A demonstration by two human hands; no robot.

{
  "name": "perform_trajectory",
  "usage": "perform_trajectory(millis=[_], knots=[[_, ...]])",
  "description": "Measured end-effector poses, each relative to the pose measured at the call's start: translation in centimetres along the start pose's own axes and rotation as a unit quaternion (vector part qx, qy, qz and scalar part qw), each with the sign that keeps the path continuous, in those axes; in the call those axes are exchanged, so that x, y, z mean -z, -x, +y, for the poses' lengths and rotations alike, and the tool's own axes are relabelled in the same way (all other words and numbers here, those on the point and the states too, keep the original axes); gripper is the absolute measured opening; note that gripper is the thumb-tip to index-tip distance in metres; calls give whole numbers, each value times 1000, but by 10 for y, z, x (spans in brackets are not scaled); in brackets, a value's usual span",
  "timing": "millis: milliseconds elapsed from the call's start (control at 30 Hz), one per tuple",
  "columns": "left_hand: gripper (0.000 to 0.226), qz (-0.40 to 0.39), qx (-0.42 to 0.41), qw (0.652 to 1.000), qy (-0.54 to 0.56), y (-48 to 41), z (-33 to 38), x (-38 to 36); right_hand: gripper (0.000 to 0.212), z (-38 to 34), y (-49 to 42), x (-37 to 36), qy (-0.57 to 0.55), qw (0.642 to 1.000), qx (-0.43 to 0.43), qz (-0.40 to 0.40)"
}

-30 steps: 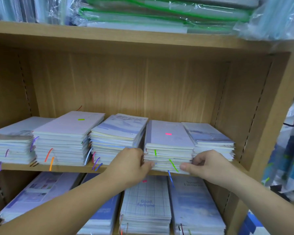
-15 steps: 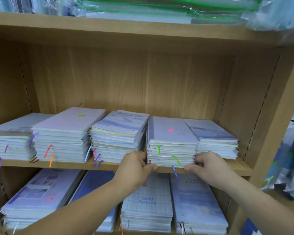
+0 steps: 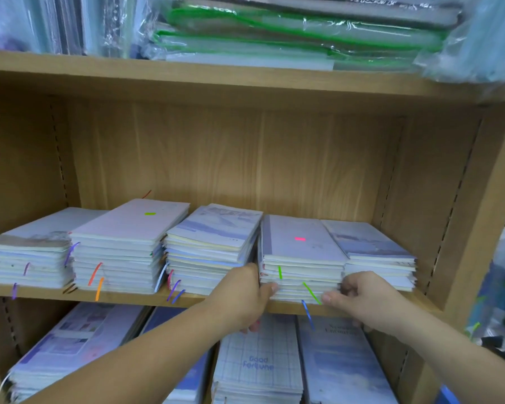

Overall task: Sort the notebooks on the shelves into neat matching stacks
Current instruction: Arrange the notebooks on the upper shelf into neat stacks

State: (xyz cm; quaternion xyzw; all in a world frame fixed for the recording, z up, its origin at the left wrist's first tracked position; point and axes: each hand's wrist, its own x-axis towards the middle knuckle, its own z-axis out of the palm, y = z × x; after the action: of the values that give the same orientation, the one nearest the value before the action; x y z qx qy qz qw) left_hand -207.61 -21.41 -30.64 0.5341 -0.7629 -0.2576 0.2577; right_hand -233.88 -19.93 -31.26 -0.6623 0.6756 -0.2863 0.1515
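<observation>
Nearest, two bare forearms reach up from the bottom of the view across the lower shelf, where a stack topped by a grid-cover "Good Fortune" notebook (image 3: 257, 365) lies beside a blue-cover stack (image 3: 338, 365) and a pale stack (image 3: 70, 342) further left.

Just above these, both hands meet the front edge of the middle shelf board (image 3: 129, 297). The left hand (image 3: 242, 295) wraps the front left corner of the pink-tab stack (image 3: 301, 258). Its thumb is pressed on the lower notebooks' front edges and its fingers are curled under the palm. The right hand (image 3: 359, 295) pinches the front right corner low down, with the thumb on the front and the knuckles bent against the side. Green and blue ribbon markers hang between the two hands, over the board's edge.

This stack sits flush with the shelf edge and is tightly flanked. The mountain-cover stack (image 3: 216, 237) touches the left hand, and a lower blue-grey stack (image 3: 373, 252) lies just beside the stack on the right, with its top cover overlapped. Further left stand a green-tab stack (image 3: 129, 237) and a beige-edged stack (image 3: 27, 252), which are packed close together.

Bare board shows between the rightmost stack and the bookcase side wall (image 3: 478, 199). Open height rises above all the stacks to the upper shelf board (image 3: 187, 74), and the back panel (image 3: 231, 158) lies behind them. Plastic-wrapped green-edged folders (image 3: 274, 33) rest on top.
</observation>
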Motion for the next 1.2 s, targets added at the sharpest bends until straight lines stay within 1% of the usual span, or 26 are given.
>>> perform_trajectory(millis=[33,133,167,300,367,433,500,533,600,633,667,733,800,900,933,1000,1067,1100,1200], knots=[[26,-2,-3,1000,-19,-1,1,1,53,0,-1,-2,10,1000,0,-3],[28,1,-19,997,-75,-5,-1,-3,34,-3,0,-4,46,999,18,5],[29,6,-22,996,-92,-5,-2,-3,32,-4,1,-3,52,998,23,8],[30,2,-28,986,-164,-6,-7,-5,48,-2,4,-6,42,998,30,46],[29,-6,-20,985,-173,-6,-6,-5,54,-2,6,-8,37,997,31,60],[29,-6,-15,988,-155,-4,-4,-4,55,-1,7,-9,21,998,26,51],[29,-11,-15,993,-115,-1,-4,-2,54,1,6,-5,-8,1000,13,22],[30,-13,-18,995,-95,1,-5,-1,58,1,6,-1,-17,1000,7,12],[32,9,-38,996,-75,2,-5,2,72,-3,4,10,-12,1000,2,24],[33,38,-56,995,-75,1,-5,3,71,-7,3,16,8,999,7,44],[34,71,-75,992,-77,-2,-5,5,63,-11,3,21,33,997,16,65],[34,116,-100,986,-70,-7,-6,6,46,-17,0,26,43,995,41,80],[32,139,-109,984,-38,-9,-9,3,43,-17,-3,23,6,995,66,76],[24,138,-113,984,24,-8,-13,-1,45,-13,-7,18,-119,989,51,68],[23,133,-108,984,52,-8,-14,-3,42,-12,-8,16,-145,987,38,65],[19,124,-100,980,119,-8,-12,-5,38,-8,-8,14,-163,985,21,56],[14,114,-88,975,170,-5,-8,-8,52,-5,-10,12,-173,983,20,56],[15,115,-83,972,185,-4,-7,-9,55,-4,-9,12,-172,983,23,64],[18,128,-66,966,213,-1,-7,-13,51,-3,-6,10,-147,985,40,81]])
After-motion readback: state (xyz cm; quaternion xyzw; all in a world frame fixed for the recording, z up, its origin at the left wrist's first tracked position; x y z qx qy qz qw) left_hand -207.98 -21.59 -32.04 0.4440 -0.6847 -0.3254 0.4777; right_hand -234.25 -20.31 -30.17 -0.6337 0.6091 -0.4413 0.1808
